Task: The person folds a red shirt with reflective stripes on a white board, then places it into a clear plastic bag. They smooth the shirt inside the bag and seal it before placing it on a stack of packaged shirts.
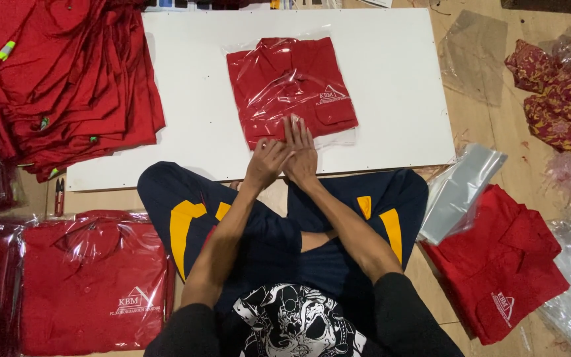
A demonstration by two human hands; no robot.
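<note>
Both my hands press flat, fingers spread, on the near edge of the bagged red shirt (290, 89). My right hand (301, 151) reaches farther up than my left hand (267, 160). It lies ahead on the white board (391, 79).

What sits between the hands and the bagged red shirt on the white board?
Nothing visible. The left hand and right hand meet at the near edge of the bagged shirt, fingers on its plastic, on the white board.

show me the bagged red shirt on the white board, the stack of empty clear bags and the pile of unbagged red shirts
bagged red shirt (290, 86), head view, middle of its front
stack of empty clear bags (458, 193), head view, centre of top bag
pile of unbagged red shirts (67, 79), head view, top of pile
</note>
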